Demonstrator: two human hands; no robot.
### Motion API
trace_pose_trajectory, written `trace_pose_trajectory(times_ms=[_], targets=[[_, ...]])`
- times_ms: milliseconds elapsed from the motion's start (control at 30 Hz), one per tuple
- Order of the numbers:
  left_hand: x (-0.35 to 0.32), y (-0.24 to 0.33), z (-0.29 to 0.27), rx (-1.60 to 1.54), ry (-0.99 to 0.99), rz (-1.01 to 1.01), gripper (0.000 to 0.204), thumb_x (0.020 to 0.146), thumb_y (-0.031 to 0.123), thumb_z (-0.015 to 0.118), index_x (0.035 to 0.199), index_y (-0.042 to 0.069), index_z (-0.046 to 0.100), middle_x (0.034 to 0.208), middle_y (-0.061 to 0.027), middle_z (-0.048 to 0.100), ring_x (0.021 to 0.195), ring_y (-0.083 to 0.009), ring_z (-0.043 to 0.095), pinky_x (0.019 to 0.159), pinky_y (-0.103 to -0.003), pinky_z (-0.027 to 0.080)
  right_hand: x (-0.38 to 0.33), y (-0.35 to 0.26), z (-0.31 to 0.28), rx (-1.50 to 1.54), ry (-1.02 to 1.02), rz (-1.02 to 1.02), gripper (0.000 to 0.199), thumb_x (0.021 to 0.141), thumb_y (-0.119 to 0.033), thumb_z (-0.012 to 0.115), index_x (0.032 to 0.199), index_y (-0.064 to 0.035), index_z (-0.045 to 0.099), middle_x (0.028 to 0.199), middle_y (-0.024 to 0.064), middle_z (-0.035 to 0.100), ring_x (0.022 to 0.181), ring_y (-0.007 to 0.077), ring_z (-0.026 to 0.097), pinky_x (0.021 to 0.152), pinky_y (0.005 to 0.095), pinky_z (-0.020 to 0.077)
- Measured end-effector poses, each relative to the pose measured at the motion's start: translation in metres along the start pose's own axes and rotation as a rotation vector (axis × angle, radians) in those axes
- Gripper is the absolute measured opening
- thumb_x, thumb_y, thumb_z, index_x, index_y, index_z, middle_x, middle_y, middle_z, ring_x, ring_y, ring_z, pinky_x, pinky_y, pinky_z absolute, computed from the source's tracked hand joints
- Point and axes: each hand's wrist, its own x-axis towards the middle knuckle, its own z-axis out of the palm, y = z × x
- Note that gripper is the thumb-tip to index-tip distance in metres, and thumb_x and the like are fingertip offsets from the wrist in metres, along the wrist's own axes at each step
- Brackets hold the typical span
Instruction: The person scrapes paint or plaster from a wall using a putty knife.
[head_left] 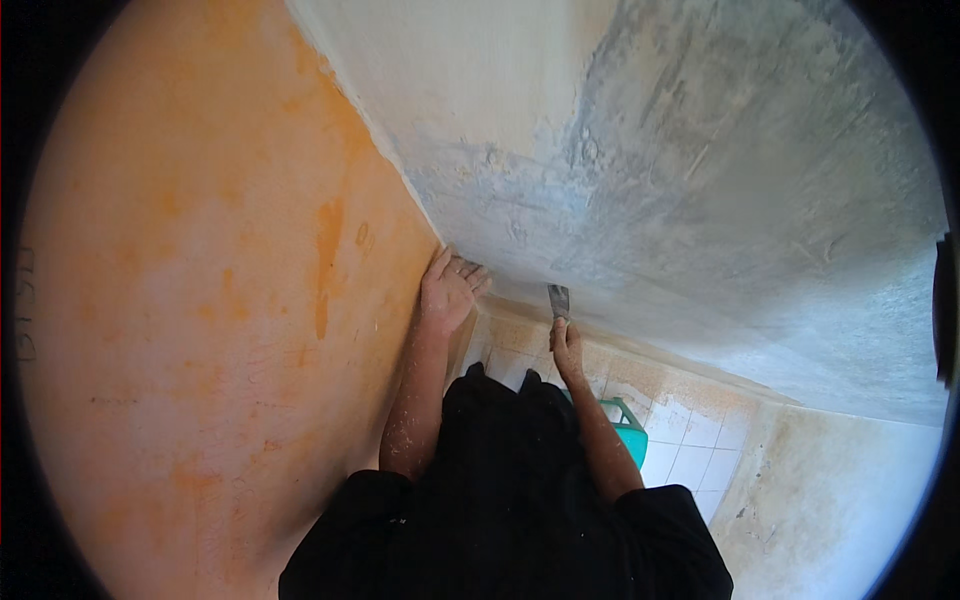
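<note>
My left hand (452,292) is at the corner where an orange-painted wall (220,300) meets a grey, partly bare wall (720,220). Its fingers are stretched out and apart, pointing toward the grey wall, and nothing shows in them. Light specks of dust cover the left forearm. In my right hand (567,348) is a putty knife (559,299), gripped by its handle. The wide end of its blade points up at the lower part of the grey wall. Whether the blade touches the surface, I cannot tell.
A green plastic stool (630,437) stands below my right forearm on the white tiled floor (690,450). Brownish dust or debris lies along the foot of the grey wall. Another stained, pale wall (810,500) rises at the lower right. A dark object (945,310) sits at the far right edge.
</note>
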Motion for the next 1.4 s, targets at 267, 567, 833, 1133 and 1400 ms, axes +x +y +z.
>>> trace_pose_trajectory(times_ms=[267, 567, 833, 1133, 1400], targets=[[-0.003, 0.004, -0.022, -0.008, -0.063, -0.021, 0.069, 0.090, 0.045, 0.054, 0.140, 0.004, 0.030, 0.137, -0.0143, 0.034, 0.129, -0.0340, 0.031, 0.107, -0.050, 0.025, -0.006, -0.017, 0.021, 0.103, -0.028, -0.043, 0.046, 0.101, -0.043, 0.040, 0.072, -0.0085, 0.047, 0.062, -0.0024, 0.043, 0.055, 0.0072, 0.036, 0.051, 0.0249, 0.0313], [-0.005, 0.006, -0.018, 0.048, -0.080, -0.024, 0.071, 0.092, 0.046, 0.051, 0.142, 0.003, 0.025, 0.136, -0.0150, 0.035, 0.128, -0.0338, 0.034, 0.107, -0.049, 0.025, -0.009, -0.005, 0.027, 0.186, -0.023, -0.031, 0.051, 0.100, -0.049, 0.038, 0.069, -0.0097, 0.045, 0.057, -0.0030, 0.041, 0.049, 0.0070, 0.036, 0.045, 0.0253, 0.0278], [0.003, 0.012, -0.019, 0.009, -0.015, -0.027, 0.076, 0.091, 0.046, 0.051, 0.146, 0.004, 0.020, 0.141, -0.0169, 0.031, 0.130, -0.0336, 0.032, 0.107, -0.049, 0.025, -0.011, -0.009, 0.032, 0.282, -0.100, 0.086, 0.050, 0.100, -0.049, 0.040, 0.071, -0.0096, 0.047, 0.059, -0.0026, 0.042, 0.051, 0.0065, 0.037, 0.046, 0.0248, 0.0293], [-0.004, 0.001, -0.013, 0.016, -0.036, -0.044, 0.061, 0.089, 0.048, 0.055, 0.129, 0.003, 0.040, 0.129, -0.0158, 0.039, 0.127, -0.0339, 0.034, 0.107, -0.048, 0.026, -0.017, 0.022, 0.022, 0.186, -0.024, 0.204, 0.043, 0.100, -0.044, 0.042, 0.076, -0.0085, 0.048, 0.066, -0.0013, 0.045, 0.060, 0.0093, 0.041, 0.055, 0.0270, 0.0345], [-0.012, 0.004, -0.015, 0.053, -0.015, -0.029, 0.058, 0.090, 0.049, 0.054, 0.123, 0.002, 0.041, 0.129, -0.0163, 0.039, 0.126, -0.0347, 0.035, 0.107, -0.050, 0.026, -0.025, -0.004, 0.021, 0.289, -0.069, 0.149, 0.048, 0.099, -0.051, 0.041, 0.074, -0.0107, 0.048, 0.060, -0.0027, 0.043, 0.050, 0.0060, 0.038, 0.046, 0.0239, 0.0282]])
